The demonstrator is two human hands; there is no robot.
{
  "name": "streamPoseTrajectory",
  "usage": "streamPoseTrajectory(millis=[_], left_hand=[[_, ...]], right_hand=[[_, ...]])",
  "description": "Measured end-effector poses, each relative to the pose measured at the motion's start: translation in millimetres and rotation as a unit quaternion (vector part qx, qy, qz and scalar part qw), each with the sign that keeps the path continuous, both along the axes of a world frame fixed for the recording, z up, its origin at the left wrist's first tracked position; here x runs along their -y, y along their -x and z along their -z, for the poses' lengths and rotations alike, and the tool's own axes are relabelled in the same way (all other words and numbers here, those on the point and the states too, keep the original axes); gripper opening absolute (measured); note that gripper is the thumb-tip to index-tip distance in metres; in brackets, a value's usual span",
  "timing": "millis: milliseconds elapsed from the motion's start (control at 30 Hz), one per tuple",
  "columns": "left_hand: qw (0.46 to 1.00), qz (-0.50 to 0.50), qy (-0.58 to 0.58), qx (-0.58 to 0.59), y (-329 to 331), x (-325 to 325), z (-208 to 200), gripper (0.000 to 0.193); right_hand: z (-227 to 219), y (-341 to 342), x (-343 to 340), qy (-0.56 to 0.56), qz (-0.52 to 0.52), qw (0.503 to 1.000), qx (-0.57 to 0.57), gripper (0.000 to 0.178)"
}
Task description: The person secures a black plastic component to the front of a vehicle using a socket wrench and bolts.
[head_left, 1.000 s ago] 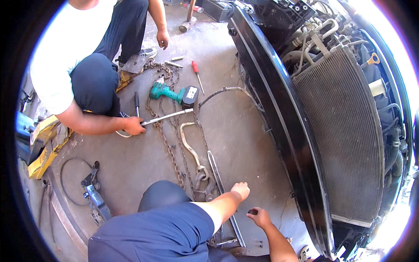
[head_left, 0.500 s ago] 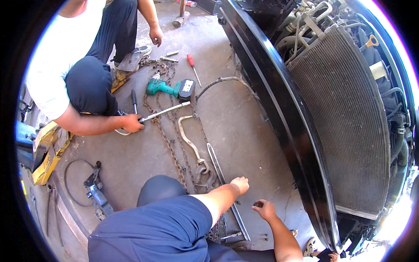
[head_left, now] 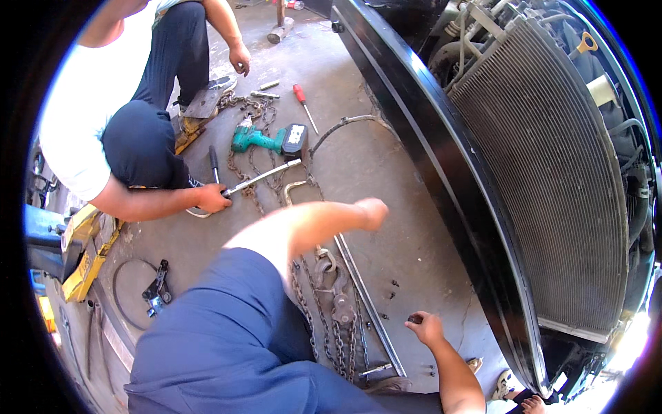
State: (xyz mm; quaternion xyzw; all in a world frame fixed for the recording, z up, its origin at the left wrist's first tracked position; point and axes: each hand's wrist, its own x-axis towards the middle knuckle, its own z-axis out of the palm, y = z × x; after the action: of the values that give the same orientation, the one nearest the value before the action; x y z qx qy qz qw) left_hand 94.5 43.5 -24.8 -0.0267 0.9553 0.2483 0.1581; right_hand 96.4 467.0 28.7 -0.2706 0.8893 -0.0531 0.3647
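Small dark object (head_left: 415, 319) is pinched by bent fingers of the right hand (head_left: 429, 330), while the left hand (head_left: 373, 214) is curled, around what, if anything, I cannot tell.

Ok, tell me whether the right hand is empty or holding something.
Holding something: a small dark object shows in the grasp of the right hand. It is too small to identify.

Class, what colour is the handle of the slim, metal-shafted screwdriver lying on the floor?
The screwdriver's handle is red; it shows best in the head view.
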Motion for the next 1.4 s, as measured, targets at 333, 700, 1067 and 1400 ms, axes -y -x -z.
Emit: streamPoseTrajectory(millis=[333, 700, 1067, 1400], left_hand=[[0.845, -0.528, 0.043, -0.074, -223, 238, -24, 0.044], [0.941, -0.198, 0.274, -0.022, -261, 272, 72, 0.045], [0.954, -0.053, 0.253, -0.149, -214, 178, -81, 0.041], [0.949, 0.261, 0.164, 0.066, -138, -78, -270, 0.045]], right_hand=[[-8, -3, -45, 0.009, 0.057, 0.998, -0.004, 0.036], [-52, 23, -11, -0.018, -0.015, 1.0, -0.013, 0.039], [-86, 11, -113, -0.136, -0.125, 0.983, 0.006, 0.036], [-138, 8, -213, -0.092, 0.003, 0.996, 0.012, 0.032]])
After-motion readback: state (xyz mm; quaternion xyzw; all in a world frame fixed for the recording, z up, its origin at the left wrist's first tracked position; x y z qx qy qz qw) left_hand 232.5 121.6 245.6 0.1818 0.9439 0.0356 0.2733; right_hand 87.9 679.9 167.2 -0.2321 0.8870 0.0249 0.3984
